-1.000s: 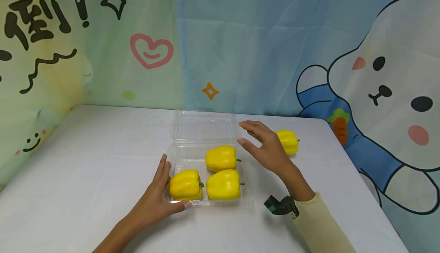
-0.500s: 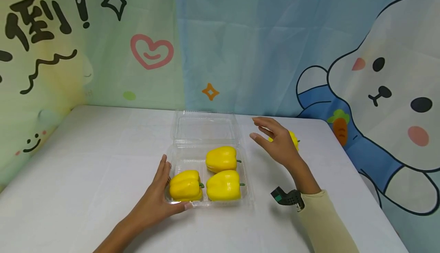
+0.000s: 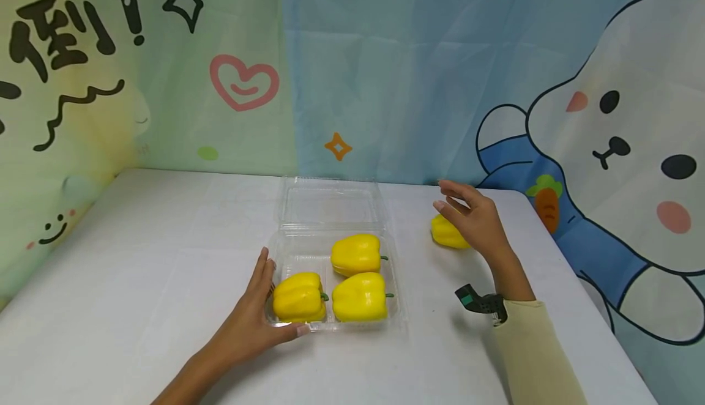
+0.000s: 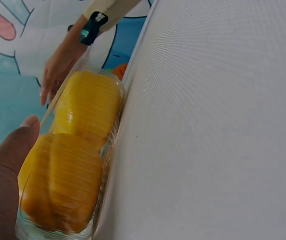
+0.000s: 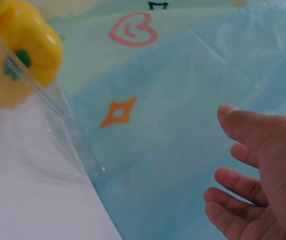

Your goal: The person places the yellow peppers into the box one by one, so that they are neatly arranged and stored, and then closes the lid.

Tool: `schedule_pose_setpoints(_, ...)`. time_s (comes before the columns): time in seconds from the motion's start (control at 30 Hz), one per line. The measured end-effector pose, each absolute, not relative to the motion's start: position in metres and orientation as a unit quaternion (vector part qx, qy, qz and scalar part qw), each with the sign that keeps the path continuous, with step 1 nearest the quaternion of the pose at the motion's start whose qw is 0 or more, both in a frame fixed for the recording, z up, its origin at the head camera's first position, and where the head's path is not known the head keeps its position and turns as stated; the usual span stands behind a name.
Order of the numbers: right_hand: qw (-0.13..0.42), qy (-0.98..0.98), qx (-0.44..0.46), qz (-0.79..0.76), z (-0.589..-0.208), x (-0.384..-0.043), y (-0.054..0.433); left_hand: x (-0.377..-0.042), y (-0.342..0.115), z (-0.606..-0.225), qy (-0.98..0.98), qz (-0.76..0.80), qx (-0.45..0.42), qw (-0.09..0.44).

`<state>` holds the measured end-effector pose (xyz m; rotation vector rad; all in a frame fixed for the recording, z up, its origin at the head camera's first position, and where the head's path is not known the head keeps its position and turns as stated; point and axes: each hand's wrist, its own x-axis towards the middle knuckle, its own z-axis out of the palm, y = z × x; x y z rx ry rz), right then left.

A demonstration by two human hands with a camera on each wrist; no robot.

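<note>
Contact between the right hand [image 3: 478,218] and the loose pepper [image 3: 447,234] cannot be made out: on the worktop [image 3: 165,258], right of the plastic box [image 3: 303,247], the pepper is partly covered by that hand. Its grip is spread, thumb apart from relaxed fingers, with nothing seen held. If the smooth, rounded pepper were only nudged, it could be rolled away. The box appears to be steadied at its near-left corner by the left hand [image 3: 256,313], whose grip is likewise spread, straight fingers and thumb laid apart. Were it pressed too hard, the thin wall might be buckled. Three peppers [image 3: 360,297] inside could be bruised if another were dropped onto them.
</note>
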<state>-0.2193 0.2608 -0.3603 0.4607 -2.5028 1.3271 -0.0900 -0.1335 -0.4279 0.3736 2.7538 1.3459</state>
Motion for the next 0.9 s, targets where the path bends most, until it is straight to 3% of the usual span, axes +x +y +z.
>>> schedule_pose_setpoints(0.43, 0.118, -0.886, 0.116, 0.433, -0.378, -0.230, 0.293, -0.090, -0.134, -0.428, 0.892, 0.433, 0.127, 0.023)
schedule_pose_setpoints(0.77, -0.009, -0.924, 0.073, 0.376, -0.392, -0.234, 0.318, -0.090, -0.134, -0.428, 0.889, 0.438, 0.130, 0.022)
schedule_pose_setpoints(0.9, -0.029, -0.928, 0.061, 0.365, -0.392, -0.234, 0.320, -0.090, -0.134, -0.429, 0.888, 0.440, 0.131, 0.021)
